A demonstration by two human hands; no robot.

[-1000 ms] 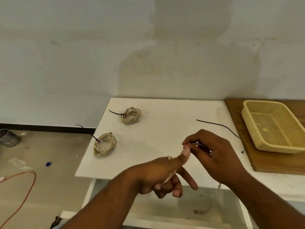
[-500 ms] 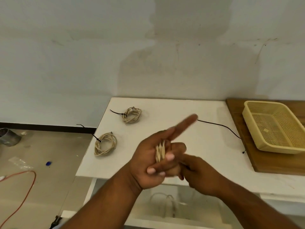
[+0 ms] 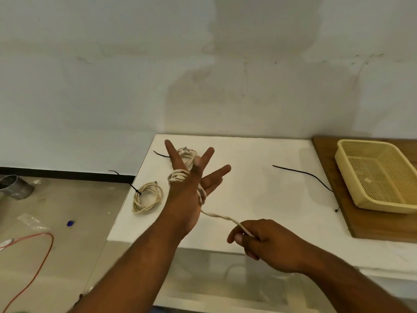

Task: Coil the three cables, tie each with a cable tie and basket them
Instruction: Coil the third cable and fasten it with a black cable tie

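1. Head view, nearest point: the right hand (image 3: 268,242) pinches the free length of a cream twisted cable (image 3: 222,216) between thumb and curled fingers, above the front edge of the white rectangular table (image 3: 270,199).
2. From this pinch the cable runs taut up and left to the left hand (image 3: 191,184). That hand is held above the table with fingers straight and spread, clasping nothing. Several turns of the cable wrap round its leftmost outstretched digit, and one pass crosses the palm side.
3. Left of the left forearm, near the table's left edge, a cream cable coil (image 3: 147,199) lies flat. A black cable tie (image 3: 133,187) binds it, with its tail projecting past the edge.
4. Farther back lies a second cream cable coil (image 3: 188,155), partly hidden behind the left hand's fingers. Its black tie tail (image 3: 161,154) points left.
5. Right of centre, a loose black cable tie (image 3: 302,175) lies on the table, its right end reaching the brown wooden board (image 3: 370,227).
6. A pale yellow plastic mesh basket (image 3: 388,207) sits on that board, well apart from both hands.
7. On the floor at far left stands a grey metal can (image 3: 15,186).
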